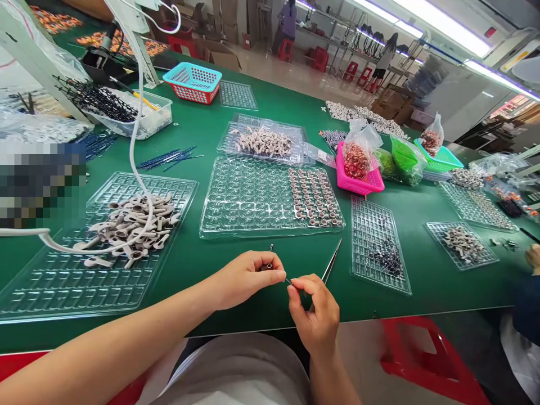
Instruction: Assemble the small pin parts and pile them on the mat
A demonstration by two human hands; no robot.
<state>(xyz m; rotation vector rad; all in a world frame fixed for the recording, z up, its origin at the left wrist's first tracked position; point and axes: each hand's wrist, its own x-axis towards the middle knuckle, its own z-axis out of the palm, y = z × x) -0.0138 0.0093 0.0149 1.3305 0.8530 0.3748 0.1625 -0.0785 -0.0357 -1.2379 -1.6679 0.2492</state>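
Note:
My left hand [253, 277] is closed, thumb and index finger pinching one end of a thin dark strip-like part [288, 280]. Just to the right, my right hand [315, 315] pinches near the part's other end. Metal tweezers [332, 261] stick out from my right hand, points away from me, apparently tucked in its fingers. By my left index finger shows a small ring-ended part [269, 266]; whether it is held or lies on the table is unclear. Ahead of my hands lies a clear compartment tray [248, 197], its right columns filled with small ringed pieces.
A tray [105, 301] at left carries a heap of grey parts [135, 225], with a white cable [134, 135] across it. At right stand a tray of dark pins [379, 247] and a pink basket [358, 185]. Another person's hand [534, 257] shows at the far right.

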